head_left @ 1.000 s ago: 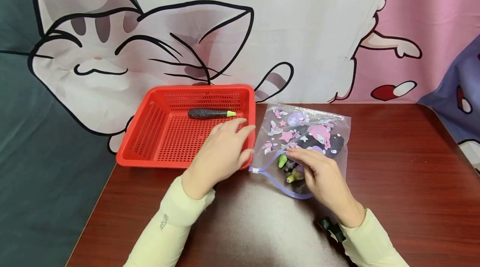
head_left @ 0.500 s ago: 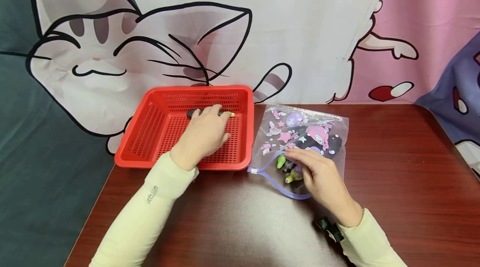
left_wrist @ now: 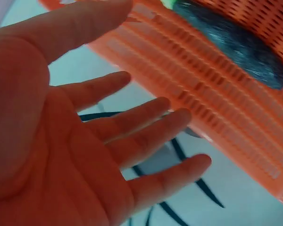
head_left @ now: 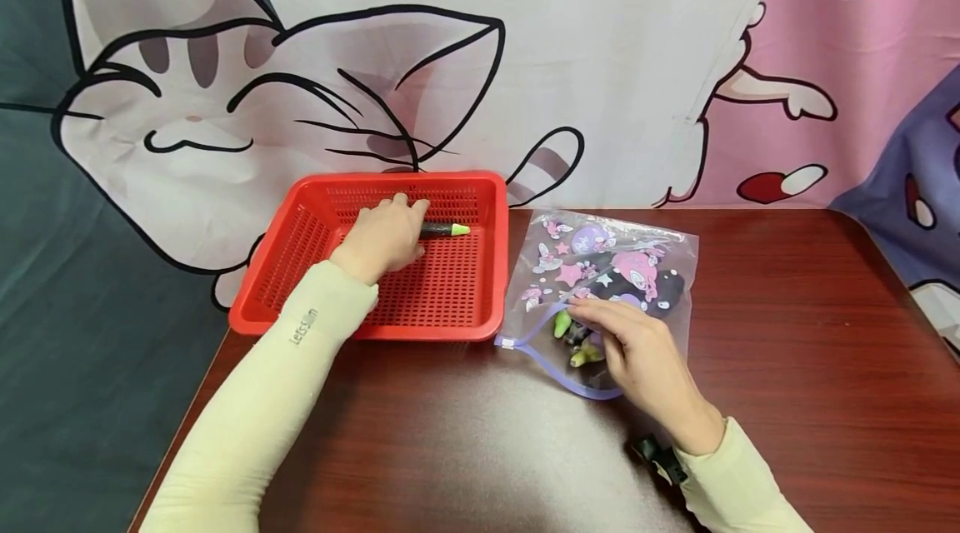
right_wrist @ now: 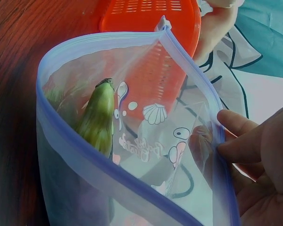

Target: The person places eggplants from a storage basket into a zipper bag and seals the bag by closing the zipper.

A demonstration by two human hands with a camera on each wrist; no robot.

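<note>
My left hand [head_left: 382, 237] reaches over the red plastic basket [head_left: 450, 300], fingers spread and palm down. Beneath it lies a long, dark, speckled vegetable [head_left: 444, 230] with a light green tip, part covered by the hand in the head view. The left wrist view has the dark vegetable [left_wrist: 236, 44] apart from the extended fingers [left_wrist: 151, 141]. On the right, my right hand [head_left: 652, 358] pinches the purple-edged mouth of a clear printed zip bag [head_left: 637, 266], holding it open. Inside the bag, an eggplant [right_wrist: 98, 120] shows its green stem end; several dark vegetables lie around it.
The basket stands at the back left of a reddish-brown wooden table [head_left: 465, 450], its right side close to the bag. A cartoon-printed cloth [head_left: 637, 83] hangs right behind the table. A white slider [head_left: 507, 342] sits at the bag's left corner.
My left hand has moved left from beside the bag into the basket, over the dark vegetable. My right hand has stayed at the bag's mouth.
</note>
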